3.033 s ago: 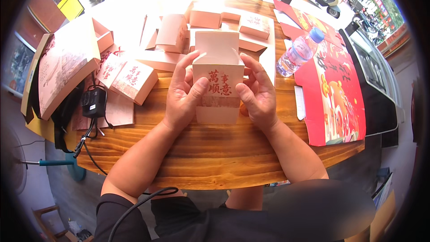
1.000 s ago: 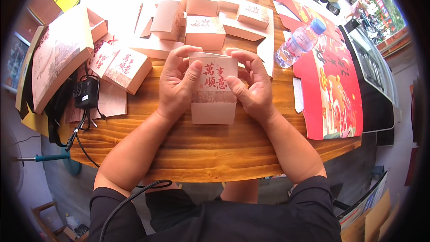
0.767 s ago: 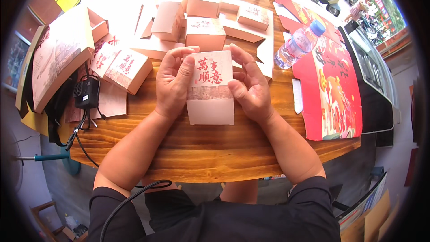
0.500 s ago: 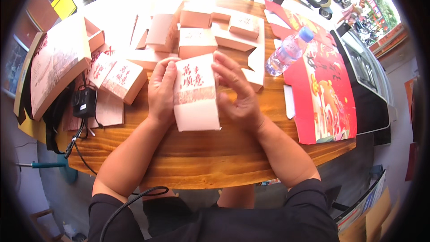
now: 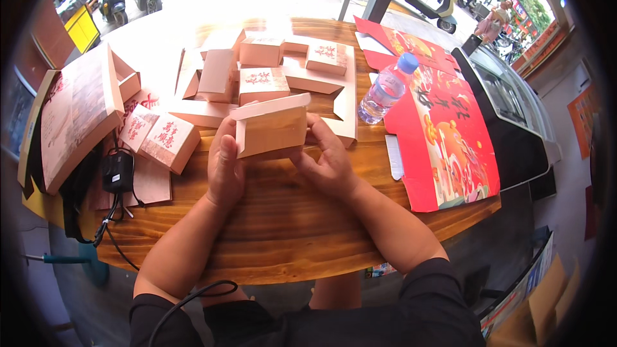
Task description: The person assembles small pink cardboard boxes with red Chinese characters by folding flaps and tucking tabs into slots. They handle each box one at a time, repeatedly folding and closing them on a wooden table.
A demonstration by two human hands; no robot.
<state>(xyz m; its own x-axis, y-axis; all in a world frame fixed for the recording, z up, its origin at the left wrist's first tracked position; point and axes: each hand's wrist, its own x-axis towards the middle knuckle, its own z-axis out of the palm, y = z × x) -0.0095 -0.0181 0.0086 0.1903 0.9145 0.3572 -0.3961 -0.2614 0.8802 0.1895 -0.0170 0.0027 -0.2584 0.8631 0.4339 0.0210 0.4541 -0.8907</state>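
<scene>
Above the wooden table (image 5: 276,231), a small pale pink cardboard box (image 5: 273,130) is held between both hands. It is tilted, with a plain tan face toward me and a narrow flap along its upper edge. My left hand (image 5: 223,164) grips the left end, thumb at the near side. On the right, my right hand (image 5: 329,159) has its fingers against the box's right end and lower edge. Just beyond stands a similar small box (image 5: 263,83) with red lettering, inside a larger pink box tray (image 5: 349,103) with several other small boxes.
Two small printed boxes (image 5: 170,141) lie at the left, near a large pink carton (image 5: 80,115) and a black power adapter (image 5: 117,170) with cables. A blue-capped water bottle (image 5: 385,93) stands beside a flattened red carton (image 5: 456,135). A glass-topped case (image 5: 511,106) borders the right side.
The small box has been turned from its printed face to a plain face with a flap. My right hand has moved from its upper right side to its lower right end.
</scene>
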